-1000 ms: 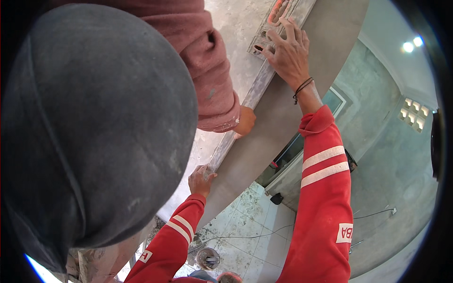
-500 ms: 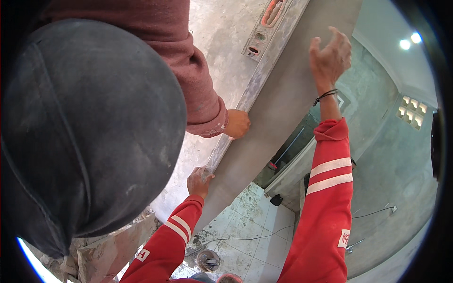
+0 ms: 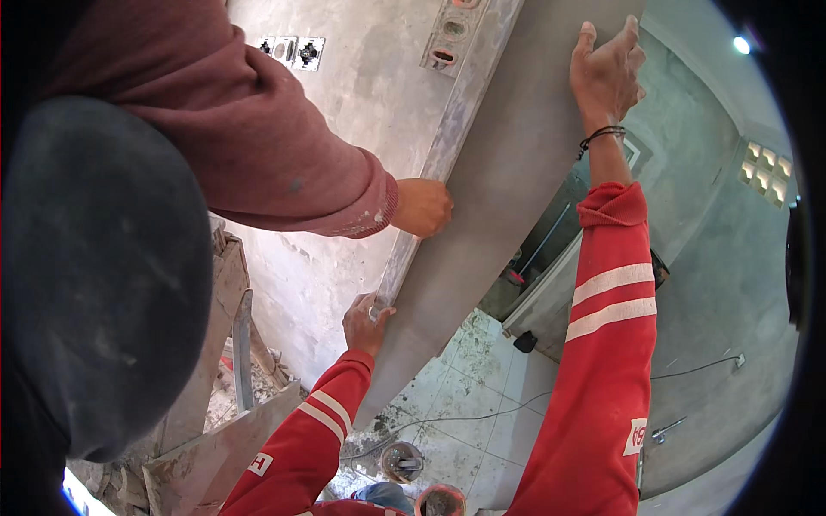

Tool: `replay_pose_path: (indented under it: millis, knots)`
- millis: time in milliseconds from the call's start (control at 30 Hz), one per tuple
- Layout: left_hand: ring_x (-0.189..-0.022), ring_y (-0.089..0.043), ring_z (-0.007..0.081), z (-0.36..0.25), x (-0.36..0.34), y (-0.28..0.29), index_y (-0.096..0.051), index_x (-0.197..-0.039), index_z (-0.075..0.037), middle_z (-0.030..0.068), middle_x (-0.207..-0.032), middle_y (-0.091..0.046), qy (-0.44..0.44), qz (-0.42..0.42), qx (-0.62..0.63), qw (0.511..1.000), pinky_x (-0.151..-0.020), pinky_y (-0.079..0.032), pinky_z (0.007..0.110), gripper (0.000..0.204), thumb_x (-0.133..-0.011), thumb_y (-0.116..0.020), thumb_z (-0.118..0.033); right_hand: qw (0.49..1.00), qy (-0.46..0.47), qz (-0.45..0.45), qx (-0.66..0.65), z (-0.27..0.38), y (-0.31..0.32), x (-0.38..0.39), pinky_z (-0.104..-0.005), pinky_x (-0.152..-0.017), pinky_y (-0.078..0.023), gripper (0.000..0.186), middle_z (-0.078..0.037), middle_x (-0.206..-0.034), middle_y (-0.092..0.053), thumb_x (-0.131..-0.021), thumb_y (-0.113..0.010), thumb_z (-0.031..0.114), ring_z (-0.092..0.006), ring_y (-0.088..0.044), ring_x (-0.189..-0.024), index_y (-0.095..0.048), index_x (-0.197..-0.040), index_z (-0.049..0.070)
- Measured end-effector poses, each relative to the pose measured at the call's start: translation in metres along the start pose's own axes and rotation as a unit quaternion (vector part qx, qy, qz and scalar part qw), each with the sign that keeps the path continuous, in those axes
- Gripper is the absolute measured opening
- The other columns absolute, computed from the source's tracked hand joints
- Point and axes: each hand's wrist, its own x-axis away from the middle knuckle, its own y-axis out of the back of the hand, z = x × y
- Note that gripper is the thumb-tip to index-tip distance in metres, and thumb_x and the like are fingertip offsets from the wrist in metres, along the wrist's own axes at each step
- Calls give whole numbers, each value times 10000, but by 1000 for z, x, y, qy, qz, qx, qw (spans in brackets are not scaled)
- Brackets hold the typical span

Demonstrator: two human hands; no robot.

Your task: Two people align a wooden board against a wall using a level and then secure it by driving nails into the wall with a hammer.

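Observation:
A long metal straightedge (image 3: 465, 103) runs diagonally along a smooth grey surface (image 3: 501, 172). My left hand (image 3: 368, 325) grips its lower end. My right hand (image 3: 607, 73) is off the straightedge, fingers apart and bent, by the grey surface's right edge; whether it touches that edge is unclear. Between my hands, a co-worker's hand (image 3: 423, 208) in a maroon sleeve (image 3: 292, 163) holds the straightedge. A spirit level (image 3: 434, 57) lies against the straightedge's upper part.
A co-worker's dark-covered head (image 3: 107, 275) fills the left. Socket fittings (image 3: 308, 53) sit in the pale plastered surface. Below are broken boards (image 3: 215, 439), a tiled floor (image 3: 465, 391), buckets (image 3: 439, 503) and a cable. A grey wall (image 3: 723, 292) curves along the right.
My right hand has let go of the straightedge and moved right and up. The co-worker's head has moved left and down in view, uncovering socket fittings and boards. My left hand keeps its hold.

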Motion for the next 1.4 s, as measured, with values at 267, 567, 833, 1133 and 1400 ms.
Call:
replay_pose_path:
  millis: [267,567,833,1133,1400]
  knots:
    - [-1075,-737,394,1,1,-1,-764,-1263,30,185,-1158,-755,2,0,20,1000,-969,-570,458,462,-890,-878,-217,992,38,-31,120,0,-1,-3,-701,-1202,-338,777,-303,-1623,-476,-1082,-558,600,-465,-486,-1517,-422,-1680,122]
    - [-1085,-740,393,-2,3,1,-755,-1297,32,187,-1184,-757,0,-2,29,1000,-975,-573,456,495,-892,-890,-218,962,217,-53,156,11,-26,-8,-723,-1319,-171,634,-151,-1760,-398,-1083,-567,537,-369,-295,-1666,-534,-1646,247]
    - [-1089,-745,393,-5,3,1,-754,-1311,38,185,-1204,-762,10,4,18,1000,-983,-576,451,526,-886,-900,-235,956,220,-67,184,-1,-36,-14,-756,-1301,-191,630,-62,-1785,-380,-1117,-441,672,-332,-300,-1673,-475,-1675,381]
    - [-1084,-750,388,-6,4,4,-756,-1304,39,177,-1207,-767,15,0,15,1000,-979,-582,446,527,-878,-908,-233,953,219,-79,194,-1,-38,-16,-787,-1275,-210,608,-45,-1789,-380,-1115,-431,683,-328,-313,-1672,-475,-1665,426]
    - [-1075,-750,391,-3,1,1,-762,-1280,30,176,-1176,-770,1,-12,25,1000,-962,-584,455,506,-867,-913,-219,954,226,-77,183,2,-35,-17,-787,-1273,-218,579,-53,-1775,-405,-1115,-459,651,-339,-338,-1659,-511,-1643,419]
